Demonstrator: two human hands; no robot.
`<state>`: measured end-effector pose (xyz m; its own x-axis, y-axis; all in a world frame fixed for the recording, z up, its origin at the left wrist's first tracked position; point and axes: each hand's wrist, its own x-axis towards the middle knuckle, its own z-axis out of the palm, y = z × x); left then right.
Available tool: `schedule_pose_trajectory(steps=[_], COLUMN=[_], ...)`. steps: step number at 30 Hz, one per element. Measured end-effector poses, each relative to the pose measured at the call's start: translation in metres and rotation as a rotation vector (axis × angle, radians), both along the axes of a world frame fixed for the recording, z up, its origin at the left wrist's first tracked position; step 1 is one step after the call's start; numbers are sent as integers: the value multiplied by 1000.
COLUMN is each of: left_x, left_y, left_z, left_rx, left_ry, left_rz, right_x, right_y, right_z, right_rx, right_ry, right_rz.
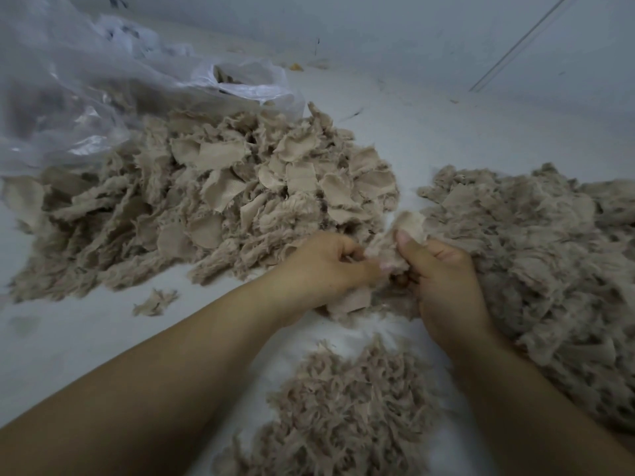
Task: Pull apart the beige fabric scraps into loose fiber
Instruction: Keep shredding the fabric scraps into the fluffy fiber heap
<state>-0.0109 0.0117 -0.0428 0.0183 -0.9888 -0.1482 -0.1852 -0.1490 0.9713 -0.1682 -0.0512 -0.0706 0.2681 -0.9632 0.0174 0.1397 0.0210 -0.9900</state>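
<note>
Work is standing at a partial stage, by my reading. A large heap of beige fabric scraps (213, 201), many pieces showing flat woven backing, is lying untouched at centre left beside a clear plastic bag (86, 91), and it is looking like the bulk of what remains. A fluffier mass (536, 262) is spreading along the right, though some flat pieces are showing in it, and a smaller pile of loose fiber (347, 407) is sitting near the bottom between the forearms. The left hand (326, 266) and right hand (443, 280) are both gripping one scrap (395, 242) between them, fingers curled and thumbs pinching it. The scrap is rising above the knuckles, with the hands nearly touching, just over the white floor (68, 338).
</note>
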Motion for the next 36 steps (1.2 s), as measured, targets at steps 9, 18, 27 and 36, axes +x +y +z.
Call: schedule_pose_trajectory(steps=[9,18,27,36], left_x=[2,-6,2,-3], left_y=[0,0,0,-2], left_z=[-3,5,0,-1], left_rx=[36,-69,4,-34], left_ry=[-107,-163,156,83], left_rz=[-98,21,242,215], right_x=[1,-1,1,2], right_y=[-3,0,-1,-1], right_z=[-4,-4,-4,-6], right_rx=[-39,-36,-125,-152], right_ry=[66,88,152,158], right_rz=[-73,44,-4,53])
